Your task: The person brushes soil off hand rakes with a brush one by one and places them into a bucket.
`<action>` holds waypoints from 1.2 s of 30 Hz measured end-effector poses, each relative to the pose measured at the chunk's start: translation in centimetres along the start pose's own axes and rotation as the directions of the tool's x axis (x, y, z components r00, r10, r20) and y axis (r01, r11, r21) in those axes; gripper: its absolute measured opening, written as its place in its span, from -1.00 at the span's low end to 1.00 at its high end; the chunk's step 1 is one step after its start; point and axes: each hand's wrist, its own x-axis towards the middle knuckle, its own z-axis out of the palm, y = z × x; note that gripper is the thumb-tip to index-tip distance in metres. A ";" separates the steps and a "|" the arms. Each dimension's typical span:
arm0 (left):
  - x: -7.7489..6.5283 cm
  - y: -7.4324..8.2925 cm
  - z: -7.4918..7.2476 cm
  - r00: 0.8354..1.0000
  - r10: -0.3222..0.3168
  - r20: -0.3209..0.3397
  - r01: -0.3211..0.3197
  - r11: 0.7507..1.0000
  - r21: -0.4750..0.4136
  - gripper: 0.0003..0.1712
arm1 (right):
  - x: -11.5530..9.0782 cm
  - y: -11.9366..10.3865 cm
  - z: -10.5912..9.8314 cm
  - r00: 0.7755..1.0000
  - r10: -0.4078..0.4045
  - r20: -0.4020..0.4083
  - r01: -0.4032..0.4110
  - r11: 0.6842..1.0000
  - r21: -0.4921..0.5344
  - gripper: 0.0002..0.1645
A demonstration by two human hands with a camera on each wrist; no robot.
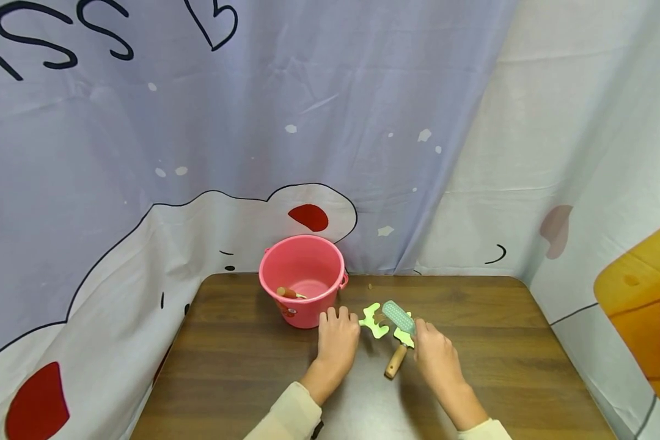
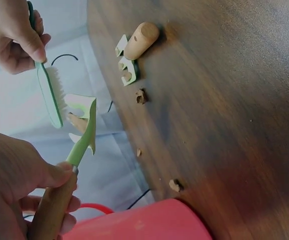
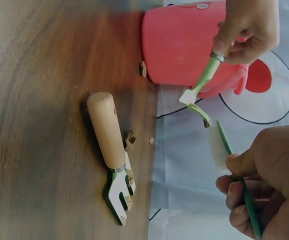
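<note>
My left hand (image 1: 338, 342) grips the wooden handle (image 2: 52, 210) of a small hand rake with a light green, curved, pronged head (image 1: 374, 321). Brown dirt clings between its prongs in the left wrist view. In my right hand (image 1: 437, 357) is a green brush (image 1: 398, 316) with pale bristles, pinched by its thin handle. The bristles face the rake's head, close beside it. Below both hands a small garden fork (image 3: 108, 135) lies on the table, its wooden handle toward me and brown bits on its green tines.
A pink bucket (image 1: 308, 313) stands at the back of the wooden table (image 1: 225, 366), left of the rake, with a wooden-handled tool (image 1: 287, 293) inside. Brown crumbs (image 2: 141, 96) are scattered near the fork. A printed curtain (image 1: 253, 122) hangs behind the table's far edge.
</note>
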 end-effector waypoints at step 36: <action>0.7 0.2 -0.4 1.000 -0.002 -0.016 0.003 1.000 0.014 -0.57 | -0.4 -2.6 1.1 0.994 -0.102 0.046 0.100 0.994 0.040 -0.75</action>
